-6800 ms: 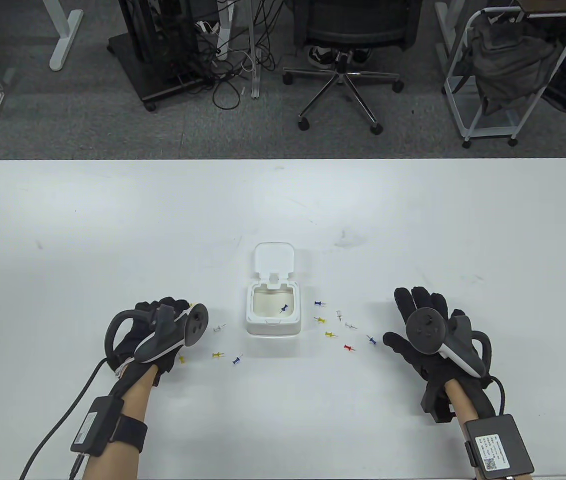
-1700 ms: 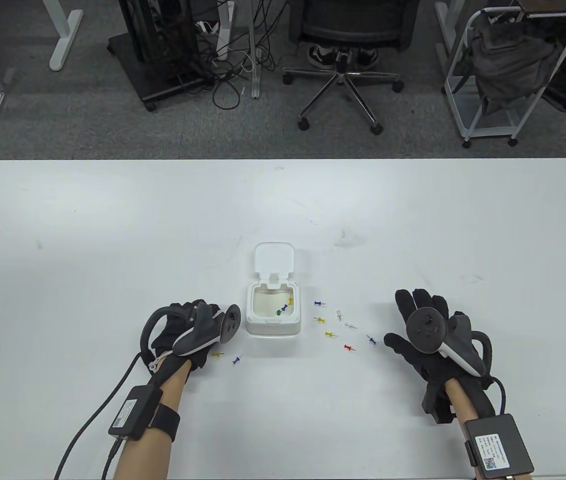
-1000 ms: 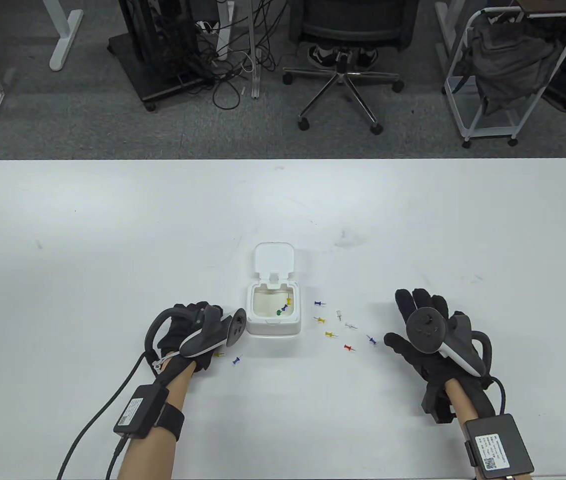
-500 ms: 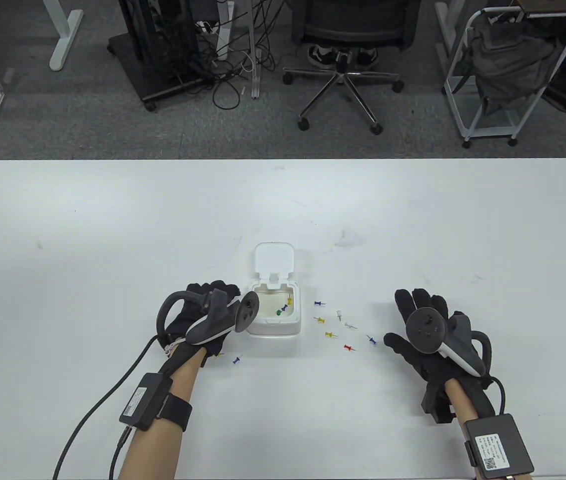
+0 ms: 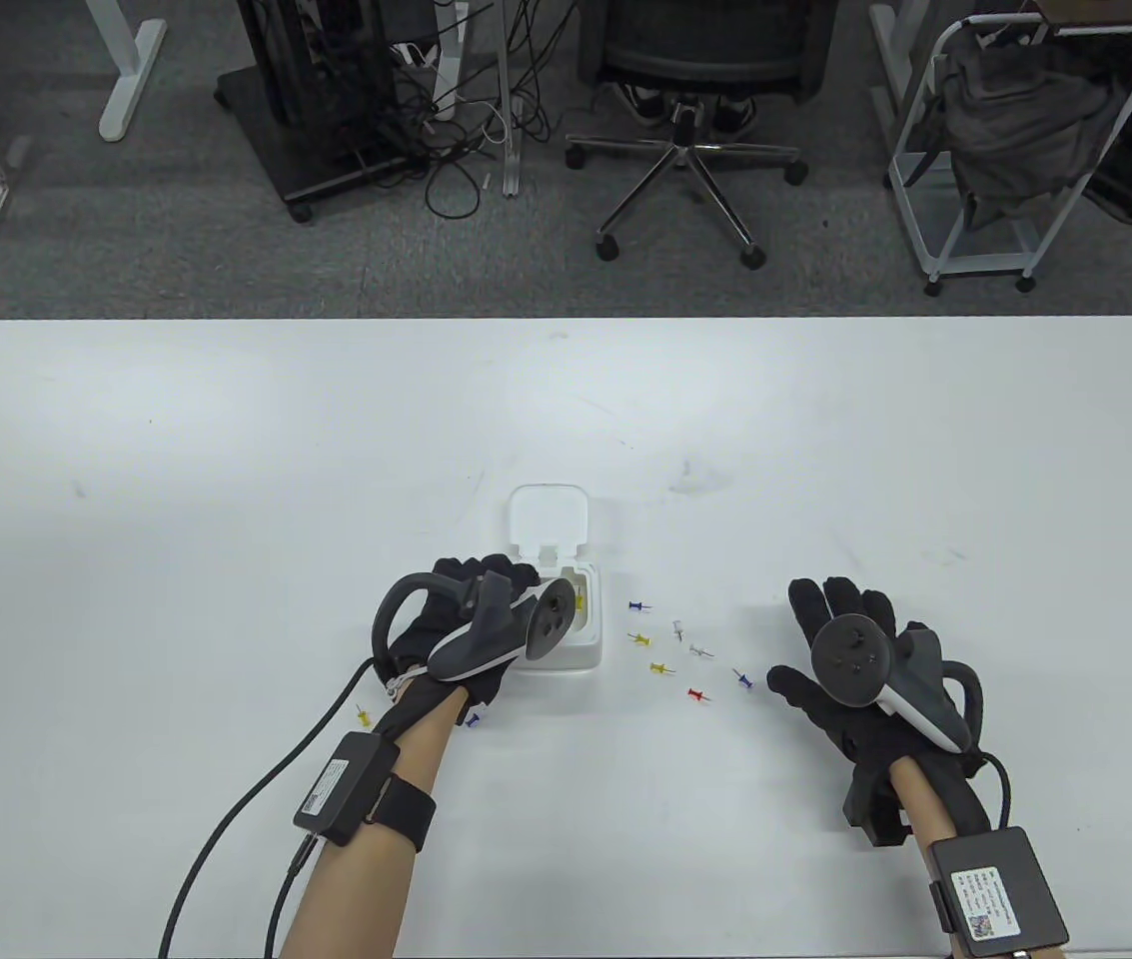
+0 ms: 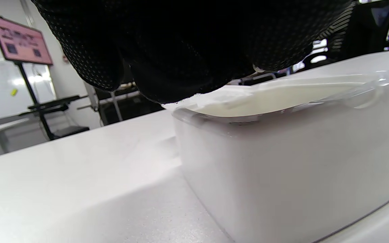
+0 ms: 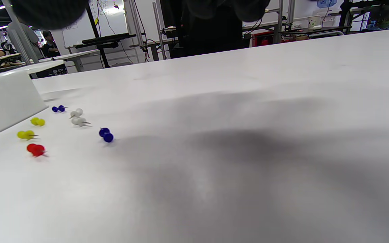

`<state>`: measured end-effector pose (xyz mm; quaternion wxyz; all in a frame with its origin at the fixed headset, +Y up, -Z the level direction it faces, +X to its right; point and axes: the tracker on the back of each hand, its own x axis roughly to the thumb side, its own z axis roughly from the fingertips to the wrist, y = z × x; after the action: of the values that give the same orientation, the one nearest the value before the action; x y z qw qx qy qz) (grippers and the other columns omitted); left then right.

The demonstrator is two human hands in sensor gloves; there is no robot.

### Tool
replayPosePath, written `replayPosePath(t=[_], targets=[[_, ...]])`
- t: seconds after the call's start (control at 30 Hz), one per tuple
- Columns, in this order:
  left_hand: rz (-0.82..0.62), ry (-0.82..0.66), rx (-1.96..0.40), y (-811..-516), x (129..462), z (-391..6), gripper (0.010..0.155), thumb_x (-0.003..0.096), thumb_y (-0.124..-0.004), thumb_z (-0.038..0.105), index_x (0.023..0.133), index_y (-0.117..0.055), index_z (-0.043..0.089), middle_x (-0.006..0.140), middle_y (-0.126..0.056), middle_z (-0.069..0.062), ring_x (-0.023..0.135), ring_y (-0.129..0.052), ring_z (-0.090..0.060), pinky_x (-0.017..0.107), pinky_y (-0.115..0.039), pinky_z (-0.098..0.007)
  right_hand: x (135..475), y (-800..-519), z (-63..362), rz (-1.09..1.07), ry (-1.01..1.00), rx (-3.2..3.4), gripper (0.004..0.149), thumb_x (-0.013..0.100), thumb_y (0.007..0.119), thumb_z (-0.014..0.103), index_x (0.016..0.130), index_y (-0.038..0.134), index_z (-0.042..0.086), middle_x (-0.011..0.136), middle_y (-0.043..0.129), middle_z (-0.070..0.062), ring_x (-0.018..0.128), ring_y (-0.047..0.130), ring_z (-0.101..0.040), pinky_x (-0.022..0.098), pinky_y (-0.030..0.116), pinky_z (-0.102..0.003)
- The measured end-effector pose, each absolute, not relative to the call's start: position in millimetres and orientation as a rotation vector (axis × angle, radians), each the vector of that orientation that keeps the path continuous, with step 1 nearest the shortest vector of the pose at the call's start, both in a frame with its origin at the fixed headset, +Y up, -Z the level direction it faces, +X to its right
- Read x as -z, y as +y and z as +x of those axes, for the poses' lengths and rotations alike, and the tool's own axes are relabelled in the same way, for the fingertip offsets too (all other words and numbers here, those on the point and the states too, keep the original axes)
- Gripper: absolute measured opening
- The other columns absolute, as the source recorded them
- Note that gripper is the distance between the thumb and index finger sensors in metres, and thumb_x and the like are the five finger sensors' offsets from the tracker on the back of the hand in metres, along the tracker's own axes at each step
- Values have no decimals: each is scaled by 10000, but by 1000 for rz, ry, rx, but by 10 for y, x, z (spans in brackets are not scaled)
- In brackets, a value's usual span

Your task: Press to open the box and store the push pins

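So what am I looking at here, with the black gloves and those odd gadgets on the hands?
There is no robot: these are a person's two hands in sensor gloves, each with a tracker strapped to its back. One camera looks down at the table; two others sit on the wrists, hence the low, close views. The left hand is over the open white box, its lid flipped back; whether it holds a pin is hidden. The right hand lies flat and idle. Loose push pins lie right of the box, including a red pin and a blue pin.
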<state>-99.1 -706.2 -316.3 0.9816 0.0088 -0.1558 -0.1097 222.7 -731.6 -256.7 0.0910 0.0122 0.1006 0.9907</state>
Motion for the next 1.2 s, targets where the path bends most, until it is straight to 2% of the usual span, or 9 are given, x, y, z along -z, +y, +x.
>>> replayPosePath(t=[0.1,0.2,0.37,0.8,1.2], targets=[[23,-311,215,-7063,3167,-988,428,462,-754,490,860,-799,338,858,-921,93,594,-1023,-103,718,-812,-467,2566,-7316,2227,36,299,-2943,801,437,601,584,1048,171,297,1222,240,-185,1088,307,-539,697,296,-788],[26,-315,219,-7040,3152,-1008,508,447,-761,518,913,-784,316,911,-899,66,637,-1019,-114,723,-804,-472,2565,-7317,2227,35,301,-2943,801,437,600,585,1048,168,298,1222,239,-186,1088,307,-539,697,295,-789],[35,-303,204,-6994,3089,-1122,519,450,-749,525,921,-782,311,920,-893,59,649,-1017,-121,724,-801,-474,2566,-7314,2227,35,298,-2941,802,437,600,585,1048,167,299,1222,238,-184,1088,307,-539,698,295,-788],[-7,-237,229,-7122,2753,-1731,529,451,-741,529,936,-771,321,942,-880,59,666,-1013,-118,725,-801,-468,2573,-7342,2224,31,317,-2939,802,437,601,584,1049,170,298,1222,240,-184,1088,308,-537,696,295,-789],[-63,-188,252,-7295,2481,-2266,575,452,-734,535,992,-713,337,1023,-827,38,760,-1000,-138,736,-788,-477,2580,-7349,2250,4,330,-2936,800,437,601,583,1049,171,298,1222,241,-184,1087,308,-539,696,295,-788]])
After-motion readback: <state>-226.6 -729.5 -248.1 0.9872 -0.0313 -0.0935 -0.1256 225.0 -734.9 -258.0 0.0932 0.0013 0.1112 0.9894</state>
